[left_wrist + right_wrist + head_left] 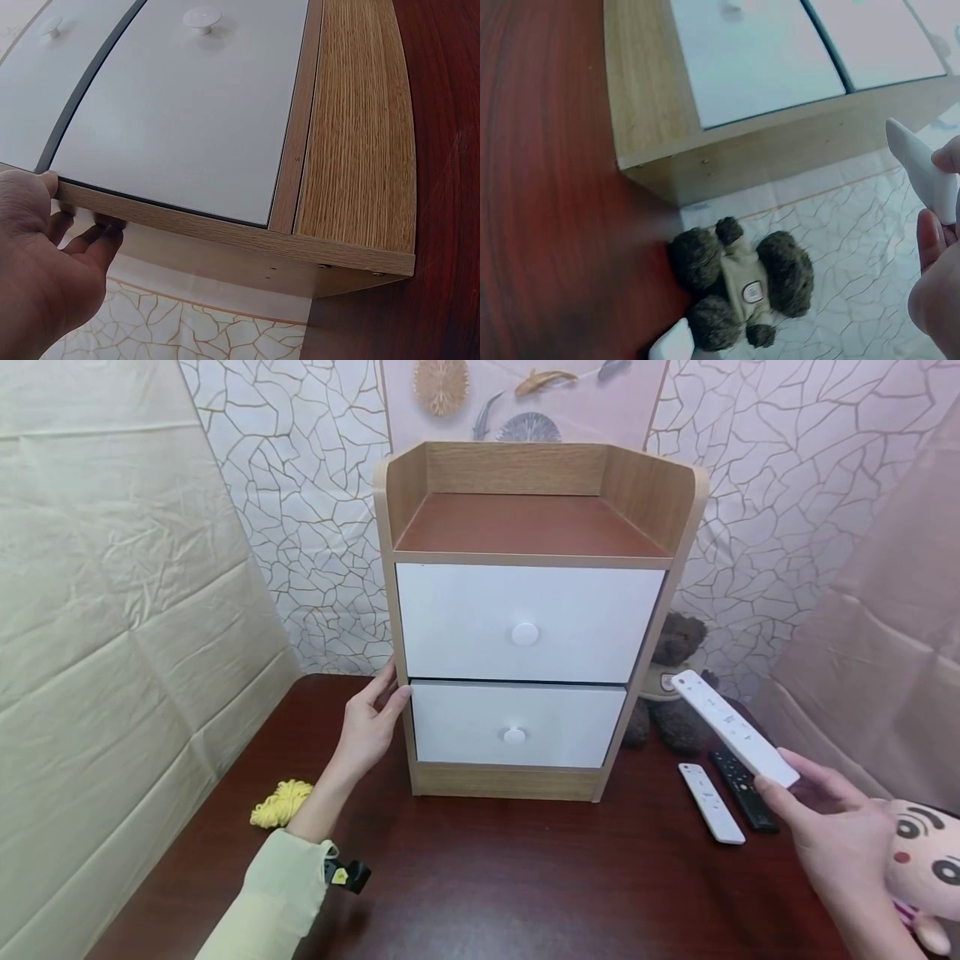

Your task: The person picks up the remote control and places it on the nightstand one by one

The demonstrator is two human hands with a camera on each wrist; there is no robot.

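A small wooden cabinet (525, 527) with two white drawers stands on the dark red table (487, 877). My left hand (371, 722) rests on the cabinet's left side (225, 255), thumb at the front edge, fingers around the side panel. My right hand (825, 827) holds a long white remote (731, 727) in the air to the right of the cabinet, tip pointing up and left. In the right wrist view the white remote (926, 169) is pinched between my fingers. Both drawers (517, 722) are closed.
A white remote (711, 802) and a black remote (742, 789) lie on the table right of the cabinet. A brown teddy bear (675, 693) sits behind them. A cartoon doll (926, 868) is at far right. A yellow yarn bundle (281, 802) lies at left.
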